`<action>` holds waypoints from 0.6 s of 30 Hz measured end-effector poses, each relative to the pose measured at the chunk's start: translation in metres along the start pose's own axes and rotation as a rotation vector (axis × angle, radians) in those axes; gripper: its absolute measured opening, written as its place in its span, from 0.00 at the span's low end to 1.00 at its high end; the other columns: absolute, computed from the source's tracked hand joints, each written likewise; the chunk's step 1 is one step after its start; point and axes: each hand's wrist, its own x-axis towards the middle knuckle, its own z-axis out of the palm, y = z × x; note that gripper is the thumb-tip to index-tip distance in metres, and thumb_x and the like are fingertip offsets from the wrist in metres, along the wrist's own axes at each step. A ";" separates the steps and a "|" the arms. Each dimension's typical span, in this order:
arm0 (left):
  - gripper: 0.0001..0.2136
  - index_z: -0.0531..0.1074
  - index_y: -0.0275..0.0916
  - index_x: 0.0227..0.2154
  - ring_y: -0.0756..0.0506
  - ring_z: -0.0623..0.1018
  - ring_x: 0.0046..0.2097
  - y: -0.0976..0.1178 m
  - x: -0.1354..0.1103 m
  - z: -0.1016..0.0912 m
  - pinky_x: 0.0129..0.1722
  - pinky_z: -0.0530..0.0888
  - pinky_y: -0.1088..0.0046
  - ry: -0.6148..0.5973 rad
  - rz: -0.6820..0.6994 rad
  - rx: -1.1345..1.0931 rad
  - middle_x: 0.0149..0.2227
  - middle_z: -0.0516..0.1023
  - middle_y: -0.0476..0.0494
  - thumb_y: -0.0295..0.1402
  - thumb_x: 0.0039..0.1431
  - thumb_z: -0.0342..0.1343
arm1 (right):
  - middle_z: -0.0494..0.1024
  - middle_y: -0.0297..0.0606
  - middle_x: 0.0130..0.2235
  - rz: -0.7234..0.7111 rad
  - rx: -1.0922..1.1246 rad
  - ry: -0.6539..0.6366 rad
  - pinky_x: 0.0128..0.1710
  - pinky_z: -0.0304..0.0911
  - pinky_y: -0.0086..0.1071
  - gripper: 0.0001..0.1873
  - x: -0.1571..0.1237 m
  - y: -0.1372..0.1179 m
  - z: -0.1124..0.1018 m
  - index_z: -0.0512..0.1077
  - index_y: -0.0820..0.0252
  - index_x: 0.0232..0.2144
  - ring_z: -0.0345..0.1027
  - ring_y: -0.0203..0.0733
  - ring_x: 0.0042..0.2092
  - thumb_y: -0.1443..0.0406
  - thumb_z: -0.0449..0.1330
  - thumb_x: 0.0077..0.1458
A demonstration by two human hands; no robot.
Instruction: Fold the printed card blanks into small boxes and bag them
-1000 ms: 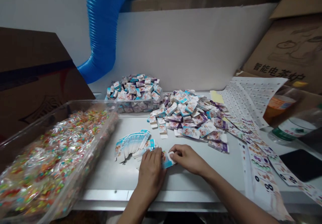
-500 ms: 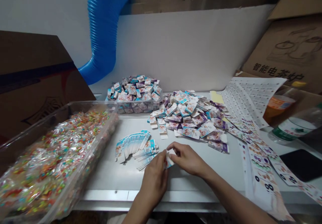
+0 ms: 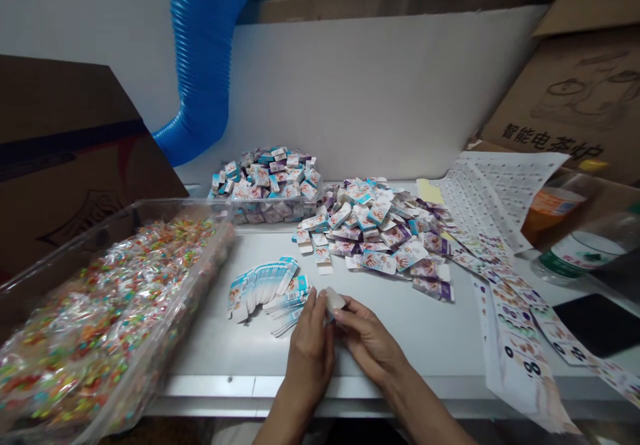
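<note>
A small white paper box (image 3: 334, 300) is held between both hands over the front middle of the table, its pale plain side facing up. My left hand (image 3: 311, 338) grips it from the left, fingers closed. From the right, my right hand (image 3: 367, 335) pinches its edge between thumb and fingers. Just left of my left hand lie fanned stacks of flat blue-and-white box blanks (image 3: 263, 285). Beyond my hands spreads a heap of small printed boxes (image 3: 375, 225), several with their end flaps open.
At the left stands a clear tray (image 3: 197, 292) of bagged colourful beads, beside a large cardboard carton (image 3: 75, 138). A clear bin (image 3: 270, 212) of small boxes is at the back. Sticker sheets (image 3: 520, 345), a phone (image 3: 595, 325) and a bottle (image 3: 580, 258) lie or stand right.
My right hand has shifted its grip lower on the box, with its fingers now under and beside it. The box has turned and shows a plain pale face on top.
</note>
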 end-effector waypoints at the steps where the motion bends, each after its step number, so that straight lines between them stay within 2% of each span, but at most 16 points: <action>1: 0.26 0.48 0.33 0.59 0.40 0.57 0.62 -0.001 -0.001 0.001 0.55 0.65 0.58 -0.014 0.015 0.022 0.59 0.56 0.29 0.20 0.57 0.44 | 0.76 0.41 0.43 0.002 -0.014 0.018 0.51 0.58 0.41 0.19 0.000 0.000 0.001 0.71 0.59 0.44 0.68 0.45 0.46 0.64 0.62 0.46; 3: 0.27 0.49 0.32 0.59 0.39 0.56 0.62 -0.001 -0.002 0.002 0.54 0.66 0.57 -0.038 0.033 0.054 0.59 0.57 0.28 0.19 0.56 0.42 | 0.74 0.41 0.46 -0.058 -0.172 0.062 0.53 0.56 0.42 0.21 -0.002 -0.001 0.003 0.70 0.59 0.46 0.66 0.47 0.49 0.64 0.61 0.47; 6: 0.27 0.48 0.33 0.60 0.39 0.58 0.61 0.001 -0.001 0.001 0.53 0.68 0.57 -0.033 0.054 0.071 0.57 0.60 0.29 0.19 0.56 0.41 | 0.70 0.42 0.52 -0.238 -0.550 0.127 0.57 0.50 0.42 0.21 -0.008 -0.004 0.006 0.68 0.58 0.50 0.60 0.46 0.55 0.59 0.56 0.54; 8: 0.27 0.47 0.34 0.60 0.40 0.61 0.60 0.001 -0.001 0.000 0.52 0.69 0.58 -0.017 0.068 0.081 0.56 0.62 0.30 0.19 0.56 0.41 | 0.70 0.43 0.52 -0.282 -0.685 0.148 0.58 0.50 0.42 0.22 -0.009 -0.004 0.007 0.68 0.59 0.51 0.59 0.46 0.56 0.56 0.52 0.57; 13: 0.27 0.47 0.32 0.60 0.42 0.68 0.55 0.000 -0.001 0.002 0.50 0.72 0.62 0.120 0.062 0.130 0.52 0.68 0.30 0.21 0.58 0.46 | 0.74 0.45 0.48 -0.183 -0.752 0.188 0.54 0.57 0.40 0.22 -0.007 -0.004 0.006 0.69 0.63 0.49 0.65 0.46 0.51 0.57 0.52 0.57; 15: 0.27 0.48 0.32 0.60 0.42 0.69 0.54 0.001 0.001 0.001 0.49 0.72 0.63 0.161 0.094 0.145 0.50 0.70 0.30 0.22 0.58 0.47 | 0.75 0.45 0.45 -0.229 -0.894 0.217 0.50 0.61 0.41 0.21 -0.007 -0.004 0.007 0.69 0.62 0.50 0.68 0.47 0.48 0.60 0.51 0.57; 18: 0.26 0.50 0.32 0.59 0.41 0.68 0.55 0.002 0.003 0.000 0.49 0.73 0.62 0.186 0.157 0.134 0.51 0.69 0.30 0.21 0.58 0.47 | 0.76 0.46 0.41 -0.381 -1.241 0.242 0.45 0.62 0.44 0.20 -0.012 -0.006 0.011 0.68 0.62 0.51 0.68 0.48 0.42 0.66 0.47 0.58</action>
